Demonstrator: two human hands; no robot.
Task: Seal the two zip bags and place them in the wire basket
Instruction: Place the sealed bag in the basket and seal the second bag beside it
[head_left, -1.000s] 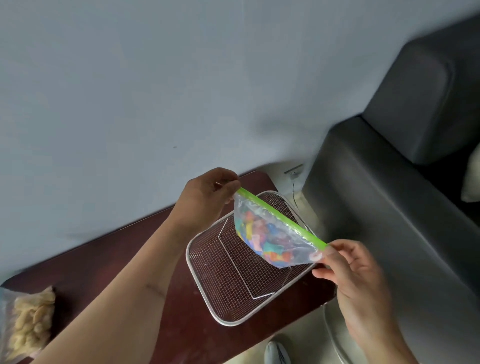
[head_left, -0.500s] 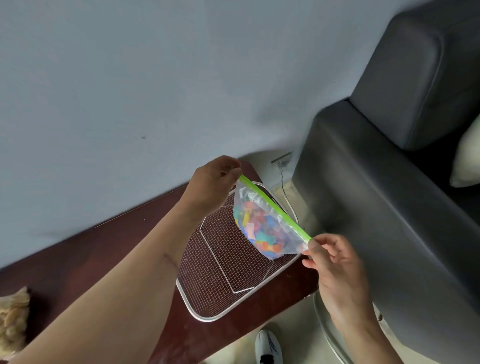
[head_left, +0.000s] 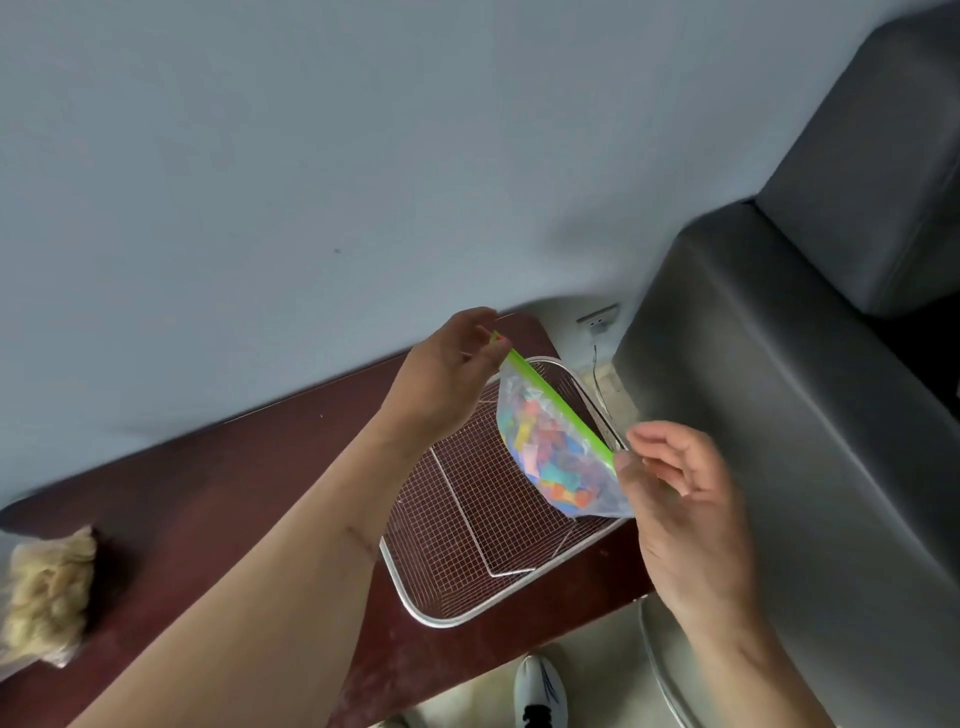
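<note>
A clear zip bag (head_left: 558, 454) full of small colourful pieces hangs above the wire basket (head_left: 467, 519). Its green zip strip runs from upper left to lower right. My left hand (head_left: 447, 379) pinches the far left end of the strip. My right hand (head_left: 680, 493) pinches the near right end between thumb and forefinger. The basket stands on the dark red table (head_left: 218, 499) with nothing lying in it. A second clear bag (head_left: 44, 592) holding pale yellowish pieces lies at the table's left end, partly cut off by the frame edge.
A grey sofa (head_left: 789, 364) stands close on the right of the table. A wall socket (head_left: 597, 319) with a cable sits low on the blue-grey wall behind. My white shoe (head_left: 540, 696) is on the floor below the table edge.
Both hands still hold the bag by its zip strip over the basket. The bag hangs slightly lower and my right fingers have spread more. The view has shifted a little.
</note>
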